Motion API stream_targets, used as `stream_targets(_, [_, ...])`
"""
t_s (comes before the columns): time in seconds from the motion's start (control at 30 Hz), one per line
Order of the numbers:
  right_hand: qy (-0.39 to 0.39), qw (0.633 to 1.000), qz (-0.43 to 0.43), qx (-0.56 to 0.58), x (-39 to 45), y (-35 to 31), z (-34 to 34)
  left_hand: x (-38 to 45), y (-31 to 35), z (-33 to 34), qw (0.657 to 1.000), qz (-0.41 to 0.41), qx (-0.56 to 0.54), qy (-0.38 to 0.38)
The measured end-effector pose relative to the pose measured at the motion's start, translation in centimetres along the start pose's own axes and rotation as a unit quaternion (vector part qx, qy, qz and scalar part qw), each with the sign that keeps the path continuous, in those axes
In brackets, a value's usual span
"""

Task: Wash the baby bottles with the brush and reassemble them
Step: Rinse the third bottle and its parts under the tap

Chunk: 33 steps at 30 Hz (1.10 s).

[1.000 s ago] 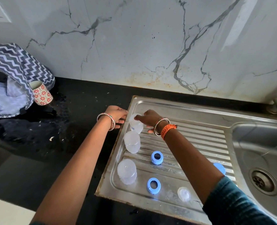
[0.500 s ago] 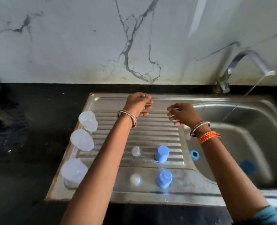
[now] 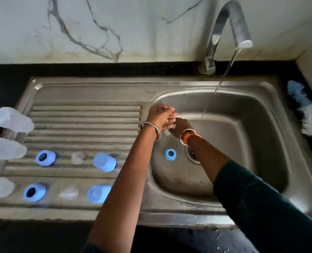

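Steel sink unit (image 3: 89, 84) set into a black countertop (image 3: 3, 73), backed by a white marble-veined wall (image 3: 115, 24). Ribbed drainboard (image 3: 85, 125) at left; basin (image 3: 252, 143) at right with a drain (image 3: 192, 155) in its floor. A curved tap (image 3: 222, 24) at the rear runs a thin stream of water (image 3: 224, 73) into the basin.

Three clear bottle bodies (image 3: 12, 119) stand in a line along the drainboard's left edge. Beside them, in two rows: blue collar rings (image 3: 45, 157), clear teats (image 3: 78, 157) and blue caps (image 3: 104, 162). A further blue ring (image 3: 170, 154) lies on the basin floor, just beside the drain. The bottle brush (image 3: 305, 110), blue and white bristled, rests on the counter to the right of the basin.

The left hand (image 3: 159, 114) and right hand (image 3: 180, 126) meet over the basin's left side, fingers overlapping and touching, near the stream. The hands are motion-blurred; their fingers appear loosely bent, and a small pale shape below them may be a teat, though whether either hand grasps it cannot be told. Bangles (image 3: 187, 136) circle both wrists; a dark sleeve (image 3: 261, 198) covers the right forearm.
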State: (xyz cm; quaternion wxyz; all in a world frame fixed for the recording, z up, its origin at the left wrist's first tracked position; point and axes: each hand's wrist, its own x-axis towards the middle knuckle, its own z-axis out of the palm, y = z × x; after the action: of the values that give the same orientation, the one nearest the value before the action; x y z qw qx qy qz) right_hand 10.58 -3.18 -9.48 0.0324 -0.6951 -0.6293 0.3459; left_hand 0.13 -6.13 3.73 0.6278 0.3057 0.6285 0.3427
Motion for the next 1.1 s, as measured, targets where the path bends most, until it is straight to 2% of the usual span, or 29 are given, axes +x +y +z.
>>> stream_targets(0.13, [-0.044,0.998,-0.005,-0.036,2.2,0.2,2.1,1.9,-2.0,0.2,0.999,-0.040,0.003,0.026])
stream_targets(0.27, [-0.010,0.998,0.049,-0.031,1.0,0.4,2.6,3.2,-4.3,0.7,0.996,-0.077,0.001,0.037])
stream_targets(0.33, [-0.051,0.996,0.068,-0.032,-0.4,1.3,3.2,3.6,-5.3,1.1,0.995,-0.092,-0.005,0.035])
stream_targets(0.43, [-0.118,0.991,0.040,-0.052,-2.9,2.6,5.1,4.0,-7.2,1.3,0.994,-0.105,0.016,0.041])
stream_targets(0.5, [-0.107,0.993,0.011,-0.043,-3.7,3.3,5.9,4.0,-8.0,1.4,0.993,-0.111,0.010,0.046])
stream_targets(0.57, [-0.093,0.995,0.011,0.016,-3.7,3.6,5.4,3.9,-8.8,1.1,0.992,-0.115,0.005,0.056])
stream_targets(0.63, [-0.066,0.986,0.053,0.146,-3.2,3.9,3.4,3.9,-9.1,1.0,0.992,-0.113,-0.002,0.058])
stream_targets(0.7, [-0.029,0.949,0.075,0.304,-2.7,4.1,-0.1,3.8,-8.7,1.6,0.994,-0.104,0.004,0.031])
stream_targets(0.83, [0.021,0.856,0.027,0.515,-3.5,4.3,-7.7,3.4,-5.4,5.4,0.998,-0.043,-0.009,-0.049])
stream_targets(0.87, [0.016,0.841,0.006,0.541,-4.0,4.0,-9.1,3.5,-4.9,6.1,0.997,-0.028,-0.027,-0.061])
stream_targets(0.93, [0.020,0.836,-0.031,0.548,-4.8,4.2,-11.2,3.4,-3.8,8.0,0.995,0.009,-0.060,-0.080])
stream_targets(1.1, [0.057,0.880,-0.039,0.469,-4.9,4.4,-13.5,3.7,-2.5,10.0,0.987,0.076,-0.093,-0.111])
